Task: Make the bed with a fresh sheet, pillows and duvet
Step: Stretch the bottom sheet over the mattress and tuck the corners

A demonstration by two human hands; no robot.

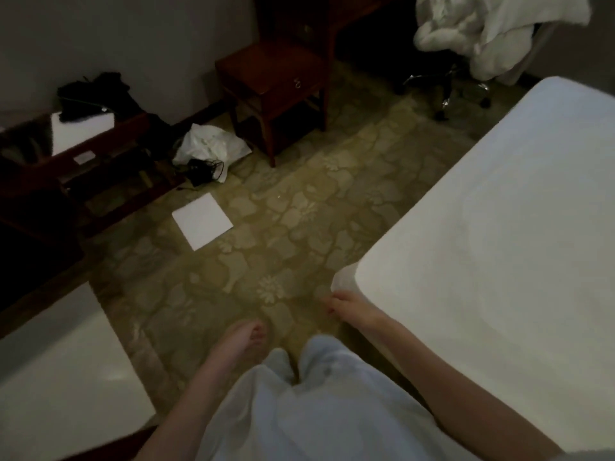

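A bed (499, 227) covered by a smooth white sheet fills the right side, its near corner pointing at me. A small flap of the sheet (343, 277) hangs off that corner. My right hand (347, 309) is just below the flap with its fingertips pinching the lower edge. My left hand (243, 337) hangs over the carpet in front of my legs, fingers loosely curled and holding nothing. A crumpled white heap of duvet and bedding (482, 34) lies over an office chair at the far right.
A second white bed (66, 377) is at the lower left. A wooden nightstand (276, 78) stands at the wall. On the patterned carpet lie a white paper sheet (201, 224) and a white plastic bag (209, 144) with black cables. A dark bench (100, 151) carries black clothes.
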